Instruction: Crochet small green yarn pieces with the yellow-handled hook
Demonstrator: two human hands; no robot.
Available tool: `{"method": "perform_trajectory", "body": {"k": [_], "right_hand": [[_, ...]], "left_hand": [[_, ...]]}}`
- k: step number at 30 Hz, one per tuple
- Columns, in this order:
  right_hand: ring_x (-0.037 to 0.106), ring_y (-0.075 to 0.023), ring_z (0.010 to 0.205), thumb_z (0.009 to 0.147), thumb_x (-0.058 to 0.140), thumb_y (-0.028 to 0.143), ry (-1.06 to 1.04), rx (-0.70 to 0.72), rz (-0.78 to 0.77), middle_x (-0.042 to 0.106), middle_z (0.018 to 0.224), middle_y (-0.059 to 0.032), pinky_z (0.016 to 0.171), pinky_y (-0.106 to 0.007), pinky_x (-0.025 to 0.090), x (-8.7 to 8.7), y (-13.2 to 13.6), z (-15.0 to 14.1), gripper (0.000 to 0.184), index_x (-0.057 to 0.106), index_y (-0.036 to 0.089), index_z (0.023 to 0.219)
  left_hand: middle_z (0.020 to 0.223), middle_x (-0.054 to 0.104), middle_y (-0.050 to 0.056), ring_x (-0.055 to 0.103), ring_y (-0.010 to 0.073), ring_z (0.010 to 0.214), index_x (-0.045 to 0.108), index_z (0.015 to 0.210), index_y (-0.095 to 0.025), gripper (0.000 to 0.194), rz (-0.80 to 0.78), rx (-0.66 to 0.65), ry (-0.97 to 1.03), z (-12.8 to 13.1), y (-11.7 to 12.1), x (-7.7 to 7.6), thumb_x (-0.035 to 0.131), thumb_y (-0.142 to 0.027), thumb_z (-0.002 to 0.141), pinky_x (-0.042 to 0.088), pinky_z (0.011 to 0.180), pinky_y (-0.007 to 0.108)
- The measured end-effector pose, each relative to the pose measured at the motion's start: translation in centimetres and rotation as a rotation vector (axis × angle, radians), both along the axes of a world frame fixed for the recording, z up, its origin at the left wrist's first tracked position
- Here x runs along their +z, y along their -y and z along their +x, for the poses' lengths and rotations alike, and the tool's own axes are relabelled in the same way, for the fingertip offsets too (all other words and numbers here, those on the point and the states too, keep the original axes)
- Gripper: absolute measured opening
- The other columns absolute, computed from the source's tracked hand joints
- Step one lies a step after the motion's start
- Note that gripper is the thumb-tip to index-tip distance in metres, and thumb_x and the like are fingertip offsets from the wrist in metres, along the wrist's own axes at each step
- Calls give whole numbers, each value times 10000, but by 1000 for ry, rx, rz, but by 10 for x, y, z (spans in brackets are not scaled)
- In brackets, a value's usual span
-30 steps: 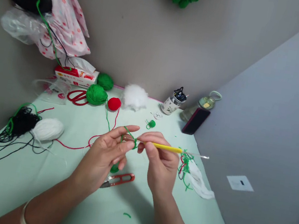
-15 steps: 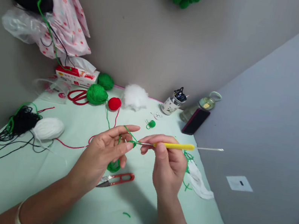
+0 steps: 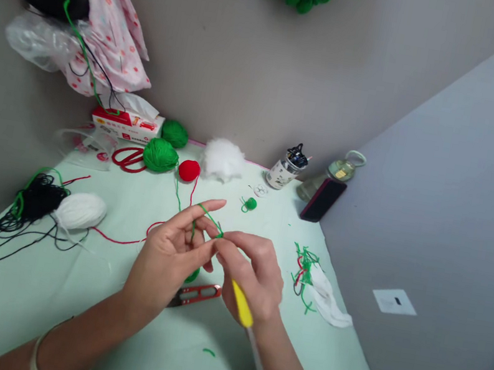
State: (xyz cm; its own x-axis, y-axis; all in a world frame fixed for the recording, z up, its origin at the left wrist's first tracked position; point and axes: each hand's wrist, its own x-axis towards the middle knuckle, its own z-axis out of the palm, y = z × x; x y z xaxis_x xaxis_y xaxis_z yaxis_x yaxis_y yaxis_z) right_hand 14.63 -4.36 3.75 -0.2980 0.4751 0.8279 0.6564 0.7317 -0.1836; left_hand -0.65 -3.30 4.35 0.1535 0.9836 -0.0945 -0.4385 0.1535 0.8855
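A cup (image 3: pixel 281 175) is holding dark items (image 3: pixel 298 155); behind it, grey wall (image 3: pixel 228 68); before it, over pale cloth (image 3: pixel 184 335), left hand (image 3: pixel 164 250) is pinching green yarn (image 3: pixel 220 235), right hand (image 3: pixel 256 269) gripping yellow hook (image 3: pixel 242 305).

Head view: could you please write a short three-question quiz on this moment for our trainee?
1. Fill in the colour: a ____ strand runs over the index finger of the left hand.
2. True or false: the red yarn ball lies between the front green yarn ball and the fluffy white clump.
3. Which holds the yellow-handled hook: a) the left hand; b) the right hand; c) neither?

Key: 1. green; 2. true; 3. b.
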Motion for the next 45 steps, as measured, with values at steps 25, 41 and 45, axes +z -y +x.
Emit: {"method": "perform_trajectory", "body": {"k": [25, 41, 45], "right_hand": [[662, -139, 693, 1009, 596, 153, -738, 220, -440, 729, 876, -24, 609, -293, 571, 7, -10, 4, 219, 784, 263, 1020], [681, -146, 743, 1000, 652, 259, -820, 323, -612, 766, 950, -39, 647, -299, 585, 5, -12, 1, 150, 802, 254, 997], [702, -161, 836, 994, 648, 199, -778, 314, -548, 809, 1000, -45, 670, -286, 584, 8, -11, -2, 177, 808, 268, 1028]], "left_hand": [[634, 445, -85, 311, -14, 466, 842, 1009, -163, 264, -287, -109, 357, -2, -14, 1, 892, -184, 751, 412, 453, 86], [756, 587, -45, 453, 45, 523, 813, 1048, -204, 254, -90, -110, 125, 0, -8, 6, 851, -233, 798, 523, 538, 207], [826, 615, -39, 479, 36, 518, 818, 1071, -249, 230, -41, -156, 91, 0, -7, 2, 826, -254, 841, 508, 550, 205]]}}
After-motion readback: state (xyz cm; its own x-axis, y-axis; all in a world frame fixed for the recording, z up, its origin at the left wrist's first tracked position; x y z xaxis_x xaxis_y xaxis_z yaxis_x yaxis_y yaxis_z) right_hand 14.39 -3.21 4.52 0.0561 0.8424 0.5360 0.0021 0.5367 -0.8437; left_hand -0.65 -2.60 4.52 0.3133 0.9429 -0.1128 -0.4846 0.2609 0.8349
